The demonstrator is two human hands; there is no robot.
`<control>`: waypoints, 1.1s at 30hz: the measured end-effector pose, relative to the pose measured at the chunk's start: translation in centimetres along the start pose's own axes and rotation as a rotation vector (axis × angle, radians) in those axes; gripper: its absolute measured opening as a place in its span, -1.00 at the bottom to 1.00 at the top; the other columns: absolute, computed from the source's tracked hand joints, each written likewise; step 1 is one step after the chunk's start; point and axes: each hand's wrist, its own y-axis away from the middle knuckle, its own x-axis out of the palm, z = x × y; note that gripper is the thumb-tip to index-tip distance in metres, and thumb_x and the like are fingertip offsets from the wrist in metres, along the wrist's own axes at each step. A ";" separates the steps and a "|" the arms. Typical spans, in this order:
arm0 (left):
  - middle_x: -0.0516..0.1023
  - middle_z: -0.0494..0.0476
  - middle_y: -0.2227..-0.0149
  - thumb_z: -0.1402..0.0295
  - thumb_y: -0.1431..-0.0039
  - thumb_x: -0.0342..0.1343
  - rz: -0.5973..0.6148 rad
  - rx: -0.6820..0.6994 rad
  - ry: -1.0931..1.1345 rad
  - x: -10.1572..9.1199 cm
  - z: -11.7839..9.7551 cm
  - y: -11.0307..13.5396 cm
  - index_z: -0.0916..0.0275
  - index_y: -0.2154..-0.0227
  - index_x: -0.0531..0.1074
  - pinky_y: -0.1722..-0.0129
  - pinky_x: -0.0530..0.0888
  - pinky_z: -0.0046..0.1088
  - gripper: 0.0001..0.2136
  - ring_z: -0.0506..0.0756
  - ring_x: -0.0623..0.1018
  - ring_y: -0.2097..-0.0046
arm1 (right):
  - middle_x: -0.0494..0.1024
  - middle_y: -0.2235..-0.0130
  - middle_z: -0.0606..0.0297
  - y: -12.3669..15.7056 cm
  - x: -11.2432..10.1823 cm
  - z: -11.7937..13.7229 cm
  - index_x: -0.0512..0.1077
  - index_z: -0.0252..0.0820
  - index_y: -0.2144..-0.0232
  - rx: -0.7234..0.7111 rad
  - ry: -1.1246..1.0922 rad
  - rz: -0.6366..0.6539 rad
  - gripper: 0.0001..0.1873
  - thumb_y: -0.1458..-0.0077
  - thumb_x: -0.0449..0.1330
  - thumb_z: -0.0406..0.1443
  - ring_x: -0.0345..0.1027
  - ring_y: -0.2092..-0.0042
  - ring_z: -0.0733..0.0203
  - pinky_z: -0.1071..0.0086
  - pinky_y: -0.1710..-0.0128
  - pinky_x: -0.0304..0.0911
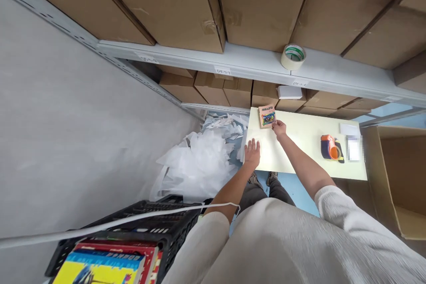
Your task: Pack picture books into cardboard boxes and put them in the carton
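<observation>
A small book (267, 116) with a pinkish-tan cover and a colourful picture lies at the far left corner of the pale yellow table (299, 131). My right hand (279, 128) grips its lower right corner between thumb and fingers. Flat on the table's left edge rests my left hand (252, 152), fingers spread and nothing in it. To the right of my right forearm is an orange and dark tape dispenser (330, 147). Near the table's right end lie a white item (349, 129) and a blurred pale item (354, 148).
White wrapping sheets (203, 159) are heaped on the floor at left. A black crate (173, 217) holds books (106, 266), with a white cable (133, 217) above. A tape roll (293, 57) sits on the shelf (253, 57) among cartons. An open carton (382, 173) stands at right.
</observation>
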 end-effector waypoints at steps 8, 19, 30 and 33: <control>-0.15 0.38 -0.64 0.28 -0.38 0.15 0.055 0.001 -0.079 -1.1 0.1 0.2 0.10 -0.62 -0.07 -0.52 0.05 0.27 -0.17 0.46 -0.04 -0.62 | 0.50 0.39 0.34 6.4 -10.4 -3.2 0.51 -0.11 0.26 0.047 -0.299 -0.052 -0.61 0.02 0.31 0.03 0.40 0.32 0.22 0.30 0.21 0.46; -0.25 0.40 -0.64 0.32 -0.38 0.13 0.111 -0.053 -0.142 -2.4 -0.8 0.4 0.16 -0.61 -0.08 -0.53 0.03 0.25 -0.18 0.44 -0.09 -0.63 | 0.56 0.38 0.30 13.2 -10.8 -10.6 0.51 -0.12 0.25 0.244 -0.205 -0.060 -0.65 -0.02 0.25 -0.03 0.44 0.33 0.17 0.25 0.18 0.49; -0.12 0.39 -0.64 0.39 -0.24 0.13 -0.068 -0.033 -0.071 -3.8 -4.0 1.8 0.22 -0.54 0.16 -0.53 -0.06 0.30 -0.21 0.49 -0.07 -0.61 | 0.61 -0.09 0.00 11.8 -14.2 -12.1 0.51 -0.26 -0.14 0.214 0.380 -0.108 -0.50 -0.19 0.13 -0.25 0.53 -0.09 -0.01 0.24 -0.14 0.39; -0.09 0.37 -0.64 0.34 -0.30 0.13 -0.155 0.060 -0.048 -3.5 -6.5 1.6 0.21 -0.49 0.25 -0.53 -0.11 0.29 -0.31 0.48 -0.10 -0.62 | 0.52 -0.16 -0.05 10.5 -15.3 -12.0 0.48 -0.23 -0.14 0.256 0.448 -0.160 -0.52 -0.19 0.20 -0.23 0.46 -0.14 -0.08 0.17 -0.14 0.38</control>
